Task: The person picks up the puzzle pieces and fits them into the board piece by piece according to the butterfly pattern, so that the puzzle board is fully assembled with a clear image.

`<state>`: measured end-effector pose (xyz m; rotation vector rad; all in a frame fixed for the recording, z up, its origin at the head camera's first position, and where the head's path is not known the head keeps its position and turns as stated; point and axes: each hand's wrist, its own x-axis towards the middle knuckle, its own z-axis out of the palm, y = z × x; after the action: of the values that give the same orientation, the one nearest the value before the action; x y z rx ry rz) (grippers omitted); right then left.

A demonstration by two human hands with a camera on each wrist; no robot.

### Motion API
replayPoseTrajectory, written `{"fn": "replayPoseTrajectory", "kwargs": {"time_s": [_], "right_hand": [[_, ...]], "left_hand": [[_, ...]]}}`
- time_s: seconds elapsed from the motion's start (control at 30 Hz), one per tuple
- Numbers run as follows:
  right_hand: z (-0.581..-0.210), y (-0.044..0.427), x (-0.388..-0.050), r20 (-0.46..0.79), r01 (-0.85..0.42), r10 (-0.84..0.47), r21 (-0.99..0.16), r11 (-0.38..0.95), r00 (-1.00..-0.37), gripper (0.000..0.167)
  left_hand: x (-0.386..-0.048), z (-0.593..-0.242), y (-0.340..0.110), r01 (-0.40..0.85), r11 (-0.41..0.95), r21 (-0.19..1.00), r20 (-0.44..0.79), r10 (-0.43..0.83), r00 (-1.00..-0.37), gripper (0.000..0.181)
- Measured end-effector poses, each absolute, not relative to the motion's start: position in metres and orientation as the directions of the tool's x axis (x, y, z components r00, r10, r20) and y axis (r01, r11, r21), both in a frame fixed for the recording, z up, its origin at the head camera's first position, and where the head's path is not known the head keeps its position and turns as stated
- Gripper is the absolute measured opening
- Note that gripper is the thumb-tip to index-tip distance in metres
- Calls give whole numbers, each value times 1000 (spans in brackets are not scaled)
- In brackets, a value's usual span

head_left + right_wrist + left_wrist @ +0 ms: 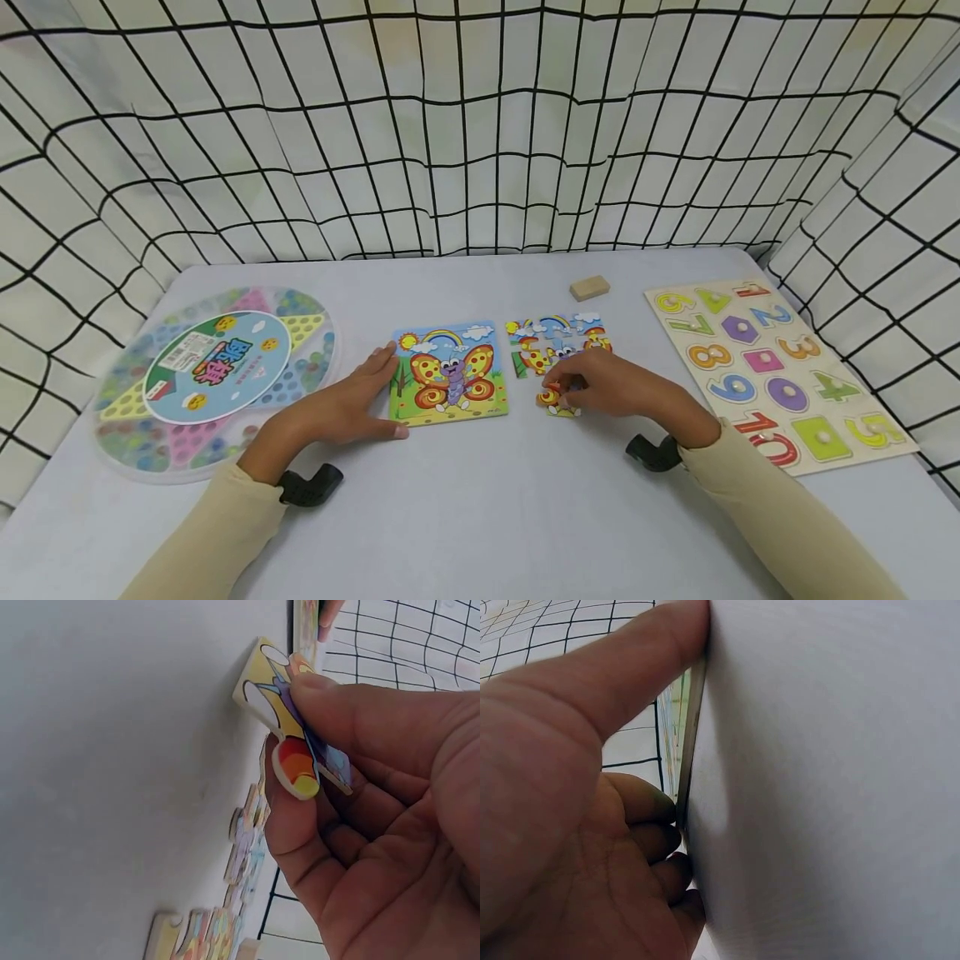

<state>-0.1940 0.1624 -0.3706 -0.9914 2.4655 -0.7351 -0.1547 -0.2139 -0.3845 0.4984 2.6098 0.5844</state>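
A square butterfly picture board point(450, 373) lies at mid-table. My left hand point(351, 400) rests at its left side, fingers at the upper left edge and thumb at the lower left corner; the left wrist view shows this hand point(592, 825) beside the board's edge point(691, 735). Right of the board is a partly joined butterfly jigsaw point(534, 360). At its lower side my right hand point(611, 383) pinches a puzzle piece point(262, 690) between thumb and fingers. Another piece point(549, 398) shows beside the fingertips, partly hidden.
A round bead case point(307, 387) with a blue label lies at the left. The wooden number board point(720, 350) is at the right, near the right forearm. A small wooden block point(589, 288) sits behind the jigsaw. Black netting point(480, 100) stands behind the table.
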Motion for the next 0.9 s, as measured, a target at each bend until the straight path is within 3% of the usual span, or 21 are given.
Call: {"fn": "replayPoseTrajectory", "kwargs": {"time_s": [0.37,0.9], "right_hand": [[-368,143,-199,-120,-518,-709,-600,610,-695,30],[-361,107,-205,-111,-560,-755,-603,568,-646,28]], "left_hand": [[-155,-383,-213,241,848,472,-318,419,-851,112],[-156,-384,-213,245,846,474,-312,421,-852,113]]}}
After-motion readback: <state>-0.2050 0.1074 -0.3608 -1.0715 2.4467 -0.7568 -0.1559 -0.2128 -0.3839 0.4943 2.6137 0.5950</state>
